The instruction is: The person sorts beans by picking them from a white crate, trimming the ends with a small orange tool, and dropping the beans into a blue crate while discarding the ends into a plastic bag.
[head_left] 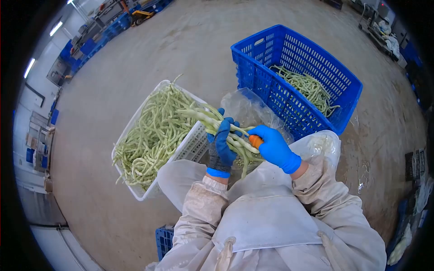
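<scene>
My left hand (222, 147), in a blue-and-grey work glove, is closed around a bunch of long pale green beans (199, 115). The beans stick out past both sides of its fist. Close beside it, my right hand (275, 151) wears a thin blue glove and grips an orange handle (256, 141) at the bean ends. Whatever blade the handle carries is hidden. To the left, a white plastic crate (193, 143) is heaped with loose long beans (153, 131).
A blue slatted crate (271, 86) stands ahead on the right, with some long beans (307, 88) inside. Clear plastic sheeting (246, 106) lies between the crates. Part of another blue crate (164, 239) shows at lower left. Racks and pallets line the far walls.
</scene>
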Demonstrator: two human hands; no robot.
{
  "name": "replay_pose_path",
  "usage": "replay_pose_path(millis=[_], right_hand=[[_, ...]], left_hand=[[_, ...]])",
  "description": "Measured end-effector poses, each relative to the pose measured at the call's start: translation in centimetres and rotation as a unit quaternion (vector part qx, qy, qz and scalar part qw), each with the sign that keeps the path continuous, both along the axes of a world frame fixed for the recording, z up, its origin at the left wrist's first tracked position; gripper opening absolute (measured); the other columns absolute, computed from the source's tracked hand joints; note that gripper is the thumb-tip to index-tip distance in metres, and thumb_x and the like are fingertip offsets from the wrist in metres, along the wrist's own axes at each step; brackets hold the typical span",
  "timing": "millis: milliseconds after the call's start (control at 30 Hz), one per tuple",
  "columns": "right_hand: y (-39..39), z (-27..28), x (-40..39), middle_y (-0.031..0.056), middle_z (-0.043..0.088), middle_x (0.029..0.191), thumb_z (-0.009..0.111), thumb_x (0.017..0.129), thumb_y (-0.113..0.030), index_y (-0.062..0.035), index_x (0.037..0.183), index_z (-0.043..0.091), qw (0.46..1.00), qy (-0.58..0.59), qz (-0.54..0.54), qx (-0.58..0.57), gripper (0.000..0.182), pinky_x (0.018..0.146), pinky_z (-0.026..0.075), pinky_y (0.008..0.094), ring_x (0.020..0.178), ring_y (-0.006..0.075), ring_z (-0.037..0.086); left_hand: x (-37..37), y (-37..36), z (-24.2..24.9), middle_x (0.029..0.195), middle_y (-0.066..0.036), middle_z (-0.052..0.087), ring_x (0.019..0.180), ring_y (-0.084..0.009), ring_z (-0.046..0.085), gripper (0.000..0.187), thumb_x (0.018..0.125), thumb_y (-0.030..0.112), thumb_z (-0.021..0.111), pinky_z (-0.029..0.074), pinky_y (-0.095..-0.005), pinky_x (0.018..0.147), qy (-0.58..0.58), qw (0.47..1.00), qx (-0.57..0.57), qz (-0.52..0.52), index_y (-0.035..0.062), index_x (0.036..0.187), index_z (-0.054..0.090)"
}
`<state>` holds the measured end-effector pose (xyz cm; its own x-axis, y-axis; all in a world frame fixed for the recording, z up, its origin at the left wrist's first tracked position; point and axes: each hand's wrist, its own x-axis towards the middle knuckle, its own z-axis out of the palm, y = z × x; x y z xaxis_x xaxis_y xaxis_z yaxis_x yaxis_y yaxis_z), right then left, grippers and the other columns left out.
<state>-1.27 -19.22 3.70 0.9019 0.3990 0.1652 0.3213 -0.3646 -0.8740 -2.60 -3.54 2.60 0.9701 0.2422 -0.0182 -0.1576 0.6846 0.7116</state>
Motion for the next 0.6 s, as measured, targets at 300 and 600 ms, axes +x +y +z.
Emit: replay_pose_path(millis=[300, 600], right_hand=[[-1.5, 2.4, 0.9, 0.0088, 0.057, 0.083, 0.059, 0.069, -0.006, -0.0095, 0.096, 0.06, 0.886, -0.33, 0.255, -0.202, 0.027, 0.065, 0.047, 0.0393, 0.078, 0.029, 0.056], [-2.7, 3.3, 3.9, 0.0118, 0.057, 0.081, 0.057, 0.074, -0.002, -0.0077, 0.093, 0.059, 0.912, -0.358, 0.032, -0.199, 0.02, 0.065, 0.046, 0.04, 0.075, 0.031, 0.056]], left_hand=[[-0.9, 0.7, -0.7, 0.092, -0.005, 0.057, 0.083, -0.0151, 0.058, 0.048, 0.089, 0.019, 0.054, 0.049, -0.0285, 0.074, 0.046, 0.991, 0.007, -0.127, 0.001, 0.131, 0.04], [-1.1, 1.2, 0.5, 0.091, -0.007, 0.06, 0.082, -0.0179, 0.059, 0.05, 0.081, 0.015, 0.061, 0.05, -0.0294, 0.072, 0.101, 0.942, 0.127, -0.294, -0.0017, 0.126, 0.047]])
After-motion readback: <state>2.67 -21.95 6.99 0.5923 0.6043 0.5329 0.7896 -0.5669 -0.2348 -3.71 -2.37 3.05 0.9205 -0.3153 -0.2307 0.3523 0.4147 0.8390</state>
